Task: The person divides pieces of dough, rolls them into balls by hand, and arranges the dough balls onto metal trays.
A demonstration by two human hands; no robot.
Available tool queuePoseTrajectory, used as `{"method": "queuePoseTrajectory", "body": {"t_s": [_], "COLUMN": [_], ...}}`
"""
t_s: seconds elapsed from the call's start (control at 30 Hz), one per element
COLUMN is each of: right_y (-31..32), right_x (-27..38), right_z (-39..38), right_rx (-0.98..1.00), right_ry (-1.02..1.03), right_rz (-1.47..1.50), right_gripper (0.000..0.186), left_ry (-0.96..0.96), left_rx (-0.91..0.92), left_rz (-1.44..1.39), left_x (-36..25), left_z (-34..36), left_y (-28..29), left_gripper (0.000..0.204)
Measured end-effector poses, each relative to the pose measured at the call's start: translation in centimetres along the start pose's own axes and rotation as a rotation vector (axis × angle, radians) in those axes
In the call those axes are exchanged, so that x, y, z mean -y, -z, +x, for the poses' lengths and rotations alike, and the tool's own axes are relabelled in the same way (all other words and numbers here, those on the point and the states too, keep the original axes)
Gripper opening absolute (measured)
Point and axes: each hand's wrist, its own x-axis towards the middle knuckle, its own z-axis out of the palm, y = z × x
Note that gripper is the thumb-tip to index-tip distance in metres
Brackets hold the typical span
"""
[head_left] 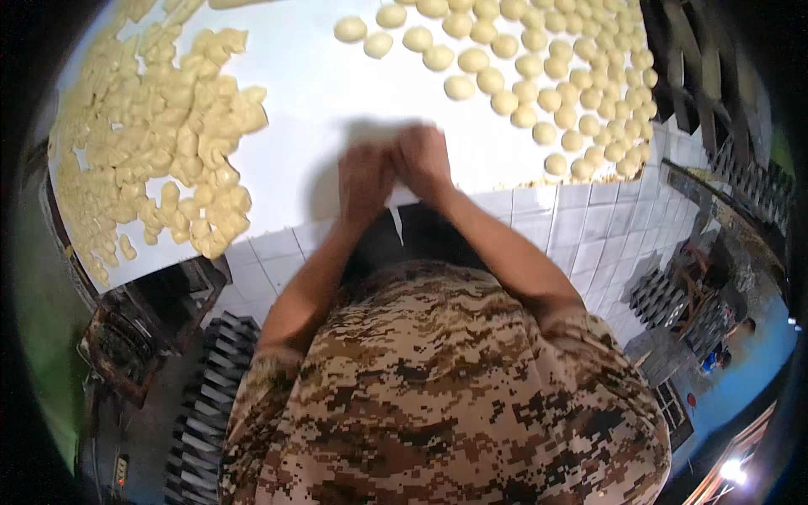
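Close together over the near edge of a white tabletop (311, 84), my left hand (366, 178) and my right hand (423, 162) are both closed, their knuckles up. The fingers curl under, so whatever they hold, if anything, is hidden; the left is also somewhat blurred. To the left lies a wide spread of irregular yellowish dough pieces (189, 122), many overlapping. Rounded dough balls (522, 67) cover the right and far right, mostly spaced apart in loose rows.
White tiles (581, 223) face the front below the tabletop. Dark stacked metal trays (210, 412) stand at the lower left, beside a worn dark frame (118, 345). More dark racks (715, 84) rise at the right. A longer dough piece (240, 2) touches the far edge.
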Motion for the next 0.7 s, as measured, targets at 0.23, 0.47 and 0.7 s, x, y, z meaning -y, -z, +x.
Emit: {"method": "queuePoseTrajectory", "body": {"t_s": [0.23, 0.47, 0.7], "right_y": [2.1, 6.8, 3.2], "right_x": [-1.8, -3.8, -1.3], "right_z": [3.1, 2.2, 0.0], "right_rx": [0.240, 0.698, 0.227], "right_ry": [0.149, 0.169, 0.164], "right_rz": [-0.069, -0.030, 0.149], "right_gripper": [0.027, 0.037, 0.025], "left_ry": [0.023, -0.224, -0.052], "left_rx": [0.147, 0.296, -0.043], "left_rz": [0.118, -0.002, -0.072], "left_x": [5.5, 7.0, 0.4], "left_z": [3.7, -0.8, -3.1], "left_y": [3.5, 7.0, 3.5], "left_gripper": [0.019, 0.020, 0.017]}}
